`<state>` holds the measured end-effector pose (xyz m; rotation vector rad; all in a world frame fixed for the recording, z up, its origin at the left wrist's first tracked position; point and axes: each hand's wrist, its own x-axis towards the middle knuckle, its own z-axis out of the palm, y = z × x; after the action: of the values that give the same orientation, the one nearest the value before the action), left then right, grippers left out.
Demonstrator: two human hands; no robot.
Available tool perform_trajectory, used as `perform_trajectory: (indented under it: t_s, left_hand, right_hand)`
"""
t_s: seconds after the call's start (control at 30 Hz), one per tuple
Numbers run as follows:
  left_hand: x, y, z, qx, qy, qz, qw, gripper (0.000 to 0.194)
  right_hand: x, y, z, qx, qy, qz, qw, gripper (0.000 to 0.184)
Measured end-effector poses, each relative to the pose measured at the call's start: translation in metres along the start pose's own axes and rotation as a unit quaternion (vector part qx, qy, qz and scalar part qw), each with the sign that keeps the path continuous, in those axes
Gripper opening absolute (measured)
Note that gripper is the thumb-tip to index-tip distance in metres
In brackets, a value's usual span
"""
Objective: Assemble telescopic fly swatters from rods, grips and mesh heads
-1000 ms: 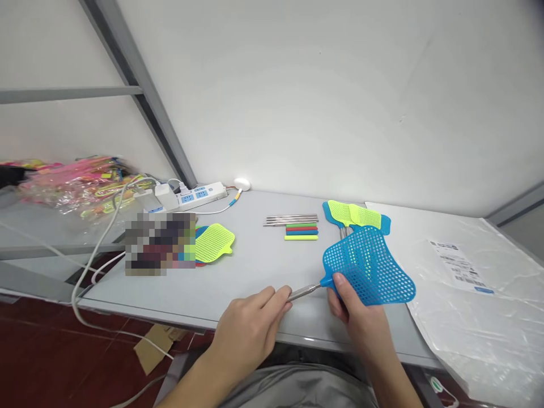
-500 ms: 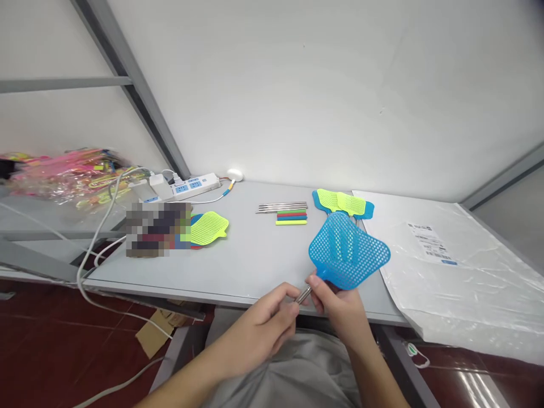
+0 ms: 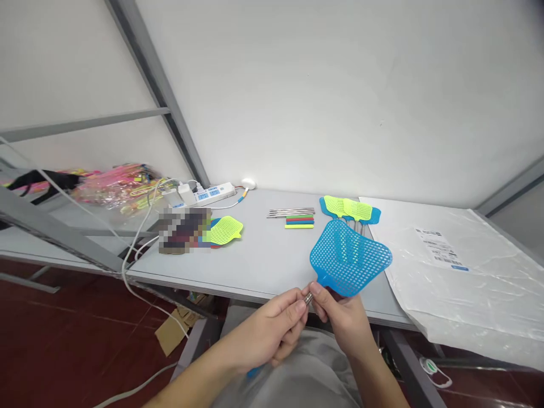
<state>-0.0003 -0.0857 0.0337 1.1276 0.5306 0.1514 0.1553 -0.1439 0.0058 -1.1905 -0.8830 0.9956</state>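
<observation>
A blue fly swatter [image 3: 369,263] with a perforated head is held over the table's front edge. My right hand [image 3: 344,320] pinches it at the neck, just below the head. My left hand [image 3: 272,328] is closed around its metal rod, close to my right fingers. Only a short bit of rod shows between the two hands. A blue piece [image 3: 254,372] peeks out below my left hand. Beyond the held head lie several finished-looking swatters with yellow-green heads [image 3: 357,209] and blue ones, partly covered by it.
Metal rods [image 3: 291,212] and coloured tubes [image 3: 299,226] lie mid-table. Loose swatter heads [image 3: 227,231] are at left, beside a blurred patch. A power strip [image 3: 215,194] with cables stands behind them. White plastic wrapping [image 3: 425,283] covers the right side.
My hands have come closer together, and less of the metal rod shows between them. The blue piece below my left hand has come into sight. The camera has turned slightly left.
</observation>
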Motion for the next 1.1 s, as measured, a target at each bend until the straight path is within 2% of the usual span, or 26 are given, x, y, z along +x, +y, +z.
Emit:
perform_trajectory:
  t_s: [0.13,0.2,0.23,0.3,0.37,0.4,0.47,0.53,0.63,0.73,0.87,0.97,1.03,1.1]
  left_hand:
    - [-0.009,0.003,-0.005,0.084,0.011,-0.025,0.996,0.036]
    - [-0.014,0.008,-0.007,0.197,0.042,-0.011,0.979,0.037]
    - [-0.017,0.011,-0.008,0.271,0.063,0.008,0.960,0.037]
    - [-0.025,0.018,-0.012,0.412,0.100,0.045,0.904,0.035]
    - [-0.034,0.024,-0.019,0.505,0.117,0.051,0.854,0.031]
    - [-0.039,0.025,-0.024,0.531,0.121,0.047,0.838,0.030]
    - [-0.048,0.026,-0.036,0.557,0.125,0.040,0.820,0.029]
    - [-0.054,0.026,-0.049,0.562,0.123,0.035,0.817,0.030]
    - [-0.060,0.029,-0.062,0.557,0.115,0.023,0.823,0.031]
    - [-0.067,0.038,-0.067,0.562,0.120,0.012,0.818,0.031]
    - [-0.078,0.048,-0.074,0.560,0.122,-0.006,0.820,0.032]
    - [-0.082,0.049,-0.091,0.552,0.131,-0.012,0.823,0.034]
    - [-0.085,0.046,-0.108,0.565,0.153,-0.004,0.811,0.037]
    - [-0.092,0.044,-0.128,0.595,0.193,0.013,0.780,0.040]
  right_hand:
    - [0.000,0.001,-0.004,0.015,0.002,0.004,1.000,0.030]
    - [0.001,0.002,-0.004,0.011,0.008,-0.004,1.000,0.032]
    - [0.001,0.002,-0.004,0.005,0.009,-0.009,1.000,0.033]
    - [0.002,0.002,-0.003,-0.006,0.007,-0.014,1.000,0.034]
    - [0.003,0.000,-0.003,0.004,0.022,-0.024,0.999,0.034]
    - [0.004,-0.001,-0.005,0.018,0.041,-0.033,0.998,0.032]
    - [0.007,-0.005,-0.013,0.060,0.097,-0.059,0.992,0.028]
    - [0.010,-0.010,-0.024,0.097,0.140,-0.084,0.982,0.024]
    - [0.014,-0.020,-0.041,0.126,0.159,-0.103,0.974,0.021]
    - [0.013,-0.029,-0.058,0.145,0.195,-0.114,0.963,0.022]
    - [0.009,-0.039,-0.091,0.181,0.287,-0.145,0.929,0.022]
    - [0.006,-0.041,-0.117,0.197,0.339,-0.158,0.906,0.020]
    - [0.004,-0.040,-0.132,0.207,0.362,-0.158,0.895,0.018]
    - [0.003,-0.039,-0.144,0.219,0.397,-0.177,0.874,0.014]
